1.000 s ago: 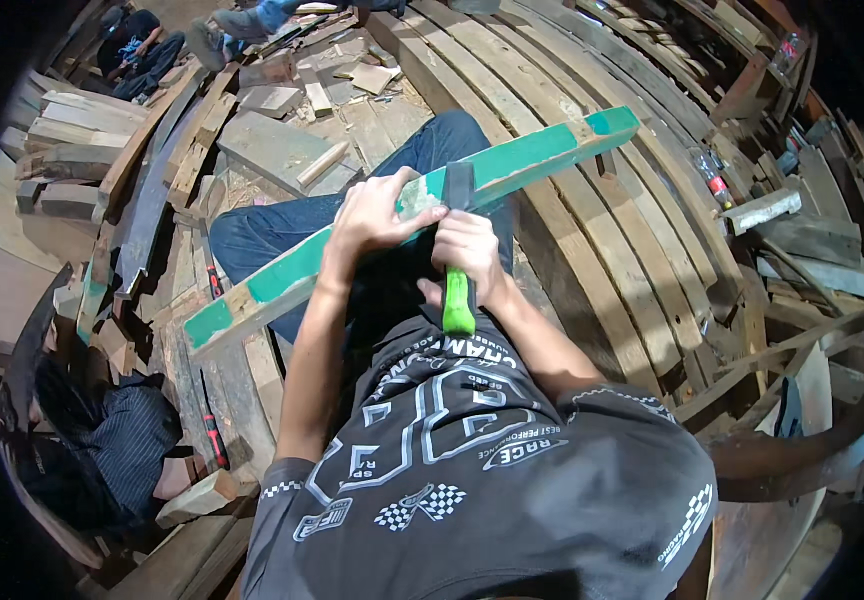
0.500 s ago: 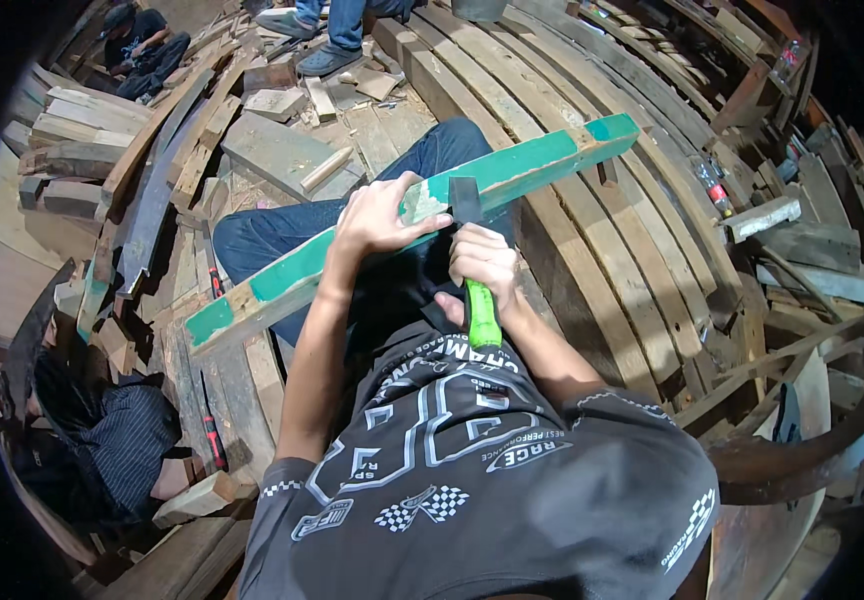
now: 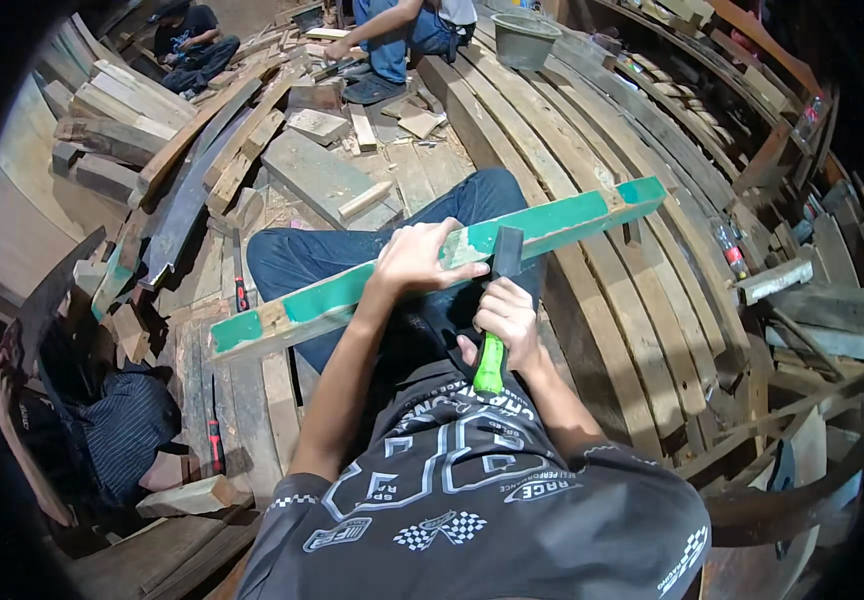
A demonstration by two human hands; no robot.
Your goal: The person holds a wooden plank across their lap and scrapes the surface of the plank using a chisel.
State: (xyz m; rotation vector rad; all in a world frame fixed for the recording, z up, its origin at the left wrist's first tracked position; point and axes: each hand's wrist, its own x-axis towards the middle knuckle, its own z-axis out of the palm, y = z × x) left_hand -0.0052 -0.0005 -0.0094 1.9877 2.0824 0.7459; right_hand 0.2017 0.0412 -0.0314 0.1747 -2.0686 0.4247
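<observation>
Left hand, fingers clamped over green beam across the legs | right hand, fingers wrapped round tool (green handle) | tool head now nearer the body, so work seems to remain mid-beam

Right hand hides part of green-handled tool; can't tell if its blade touches the painted beam. Beam covers part of the jeans. Co-worker cut off by top edge. Seated person too small for hand detail. Shirt runs off lower edge.
</observation>
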